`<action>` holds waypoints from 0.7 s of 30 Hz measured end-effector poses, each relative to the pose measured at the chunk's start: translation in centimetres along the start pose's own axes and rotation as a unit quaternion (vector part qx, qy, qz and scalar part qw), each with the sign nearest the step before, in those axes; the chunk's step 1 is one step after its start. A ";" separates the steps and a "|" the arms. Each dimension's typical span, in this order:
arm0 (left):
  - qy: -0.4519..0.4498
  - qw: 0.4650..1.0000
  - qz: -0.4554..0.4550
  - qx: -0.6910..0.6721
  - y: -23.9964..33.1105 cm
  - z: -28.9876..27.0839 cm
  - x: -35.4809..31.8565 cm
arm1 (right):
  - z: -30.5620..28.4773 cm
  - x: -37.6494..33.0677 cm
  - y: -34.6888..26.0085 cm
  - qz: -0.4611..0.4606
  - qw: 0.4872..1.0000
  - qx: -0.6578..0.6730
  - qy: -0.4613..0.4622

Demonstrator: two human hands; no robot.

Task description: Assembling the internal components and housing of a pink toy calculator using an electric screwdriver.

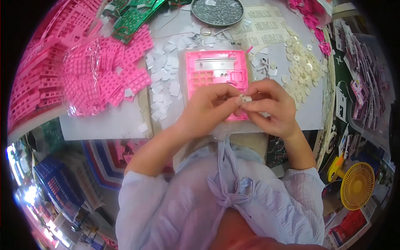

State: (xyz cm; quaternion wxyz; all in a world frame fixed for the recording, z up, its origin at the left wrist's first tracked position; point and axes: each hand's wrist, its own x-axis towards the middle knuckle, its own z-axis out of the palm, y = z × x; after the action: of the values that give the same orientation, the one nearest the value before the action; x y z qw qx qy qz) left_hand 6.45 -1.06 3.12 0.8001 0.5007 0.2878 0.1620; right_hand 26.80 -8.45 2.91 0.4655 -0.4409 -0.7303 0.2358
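My left hand (pixel 210 106) and my right hand (pixel 273 106) meet above the lower part of a pink plastic casing (pixel 191 62). Between their fingertips is a small whitish piece (pixel 246 98), pinched from both sides; its exact kind is too small to tell. The casing lies flat in front of me, with a long window at its far end and a grid of square key openings at its left. My hands hide much of its near half. To the right, beside my right hand, spreads a pile of cream-coloured discs (pixel 302 68).
Pink keypad frames (pixel 93 77) heap up at the left, with green circuit boards (pixel 135 21) behind. White paper squares (pixel 160 71) are strewn left of the casing. A round tray (pixel 208 21) of tiny metal parts stands at the far side. A yellow fan (pixel 357 186) is lower right.
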 end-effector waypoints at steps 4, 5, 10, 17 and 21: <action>0.031 0.995 -0.024 0.088 -0.4 -0.4 -1.3 | 0.8 0.2 -1.4 0.095 0.995 0.014 0.019; 0.028 0.993 -0.025 0.111 -0.4 -0.4 -1.4 | 0.6 0.5 -1.6 0.104 0.995 -0.004 -0.008; -0.006 0.989 -0.016 0.147 -0.3 -0.1 -2.4 | -0.6 1.3 -2.5 0.085 0.989 -0.061 -0.105; 0.083 0.722 0.288 0.624 -3.1 -2.7 -1.7 | 1.4 1.1 0.6 0.087 0.970 -0.226 -0.024; 0.077 0.729 0.273 0.624 -3.1 -2.8 -1.8 | 3.1 1.8 1.6 0.041 0.954 -0.295 -0.041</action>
State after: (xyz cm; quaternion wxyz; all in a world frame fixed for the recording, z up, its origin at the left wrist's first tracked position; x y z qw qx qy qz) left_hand 3.23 -1.43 -0.07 0.2042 0.9297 0.2362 0.1954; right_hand 24.41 -5.89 1.11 0.2747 -0.5781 -0.7669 0.0469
